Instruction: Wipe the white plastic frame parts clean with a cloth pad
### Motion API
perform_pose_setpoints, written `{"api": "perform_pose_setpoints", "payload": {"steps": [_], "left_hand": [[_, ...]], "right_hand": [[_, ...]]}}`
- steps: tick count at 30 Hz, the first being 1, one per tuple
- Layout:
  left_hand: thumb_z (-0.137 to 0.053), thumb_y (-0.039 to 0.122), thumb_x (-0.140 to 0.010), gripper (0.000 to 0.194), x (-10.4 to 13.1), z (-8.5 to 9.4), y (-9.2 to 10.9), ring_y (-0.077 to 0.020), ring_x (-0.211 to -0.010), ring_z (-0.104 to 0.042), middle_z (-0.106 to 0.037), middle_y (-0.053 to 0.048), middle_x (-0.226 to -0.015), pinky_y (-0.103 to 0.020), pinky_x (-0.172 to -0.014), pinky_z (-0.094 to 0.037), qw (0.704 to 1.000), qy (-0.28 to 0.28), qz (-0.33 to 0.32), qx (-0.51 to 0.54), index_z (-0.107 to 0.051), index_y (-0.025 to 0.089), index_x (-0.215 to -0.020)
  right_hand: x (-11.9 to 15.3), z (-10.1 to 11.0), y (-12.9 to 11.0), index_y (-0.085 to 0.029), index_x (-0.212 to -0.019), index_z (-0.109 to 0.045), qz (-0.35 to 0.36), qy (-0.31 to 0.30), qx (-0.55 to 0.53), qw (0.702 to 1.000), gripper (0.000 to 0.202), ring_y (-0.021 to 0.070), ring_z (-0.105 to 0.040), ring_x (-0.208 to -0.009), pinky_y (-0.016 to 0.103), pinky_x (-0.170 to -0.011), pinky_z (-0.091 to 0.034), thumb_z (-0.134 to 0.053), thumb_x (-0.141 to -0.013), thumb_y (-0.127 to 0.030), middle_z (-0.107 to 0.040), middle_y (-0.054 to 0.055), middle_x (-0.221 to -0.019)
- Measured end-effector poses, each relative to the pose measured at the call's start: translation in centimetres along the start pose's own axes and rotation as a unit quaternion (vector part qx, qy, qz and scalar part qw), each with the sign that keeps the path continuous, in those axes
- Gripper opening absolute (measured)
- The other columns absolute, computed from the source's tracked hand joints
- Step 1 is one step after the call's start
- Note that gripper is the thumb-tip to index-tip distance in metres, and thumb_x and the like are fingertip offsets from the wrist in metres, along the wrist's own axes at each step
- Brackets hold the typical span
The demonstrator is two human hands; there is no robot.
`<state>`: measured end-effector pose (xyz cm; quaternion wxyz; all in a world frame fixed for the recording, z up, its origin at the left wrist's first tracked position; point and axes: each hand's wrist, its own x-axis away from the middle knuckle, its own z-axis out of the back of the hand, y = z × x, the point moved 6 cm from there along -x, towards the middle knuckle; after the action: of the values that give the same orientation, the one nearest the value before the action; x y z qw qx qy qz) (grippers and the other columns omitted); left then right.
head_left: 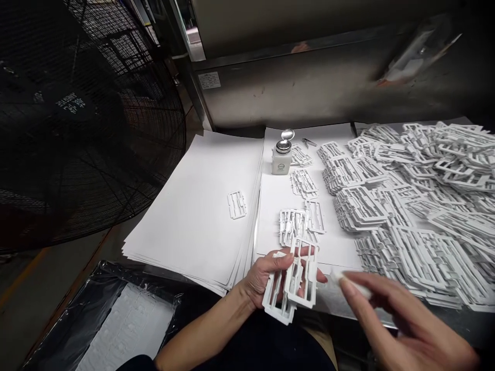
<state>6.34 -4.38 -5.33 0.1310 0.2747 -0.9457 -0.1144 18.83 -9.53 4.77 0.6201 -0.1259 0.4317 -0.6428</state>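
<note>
Several white plastic frames [300, 275] lie fanned out in my left hand [266, 273], the thumb pressing on them from above and the fingers beneath. To their right, apart from them, my right hand [390, 314] pinches a small white piece [353, 286] between thumb and fingers; it looks soft like a wad or swab, but blur hides its exact kind. Just beyond my left hand, more white frames [294, 226] lie in a loose pile on the paper.
One white frame [236, 204] lies on the left paper stack [201, 206]. A dispenser bottle [281, 158] with its lid up and a nail clipper [308, 142] stand farther back. Heaped white frames [433, 206] cover the right. A large fan [77, 113] is at the left, above a black-lined bin [112, 275].
</note>
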Motion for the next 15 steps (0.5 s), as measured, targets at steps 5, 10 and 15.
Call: {"api": "perform_pose_setpoints", "payload": {"steps": [5,10,15], "left_hand": [[-0.066,0.036,-0.075,0.051,0.3,-0.2,-0.4,-0.0183,-0.062,-0.066,-0.067,-0.02,-0.093,-0.023,-0.053,-0.051,1.0,0.002,-0.001,-0.025,-0.056,0.006,-0.116],[-0.065,0.037,-0.075,0.05,0.4,-0.3,-0.6,-0.0167,-0.059,-0.065,-0.067,-0.019,-0.093,-0.022,-0.051,-0.05,1.0,-0.002,0.01,-0.023,-0.058,0.007,-0.115],[-0.062,0.036,-0.078,0.046,0.5,-0.3,-0.8,-0.0166,-0.059,-0.065,-0.067,-0.018,-0.093,-0.021,-0.05,-0.05,1.0,-0.005,0.022,-0.02,-0.058,0.008,-0.114]], "right_hand": [[-2.7,-1.0,0.3,-0.025,-0.099,-0.062,0.045,-0.013,0.012,0.999,0.012,0.0122,-0.056,-0.073,0.024,-0.068,-0.043,-0.059,-0.087,-0.028,-0.061,-0.002,-0.093],[-2.3,0.3,2.3,-0.025,-0.096,-0.063,0.0,0.05,0.133,0.99,0.014,0.0112,-0.054,-0.066,0.025,-0.065,-0.04,-0.058,-0.087,-0.034,-0.061,-0.003,-0.088],[-2.3,0.6,3.3,-0.024,-0.084,-0.062,0.0,-0.014,0.116,0.993,0.017,0.0094,-0.052,-0.061,0.024,-0.062,-0.041,-0.055,-0.086,-0.039,-0.061,-0.004,-0.085]]}}
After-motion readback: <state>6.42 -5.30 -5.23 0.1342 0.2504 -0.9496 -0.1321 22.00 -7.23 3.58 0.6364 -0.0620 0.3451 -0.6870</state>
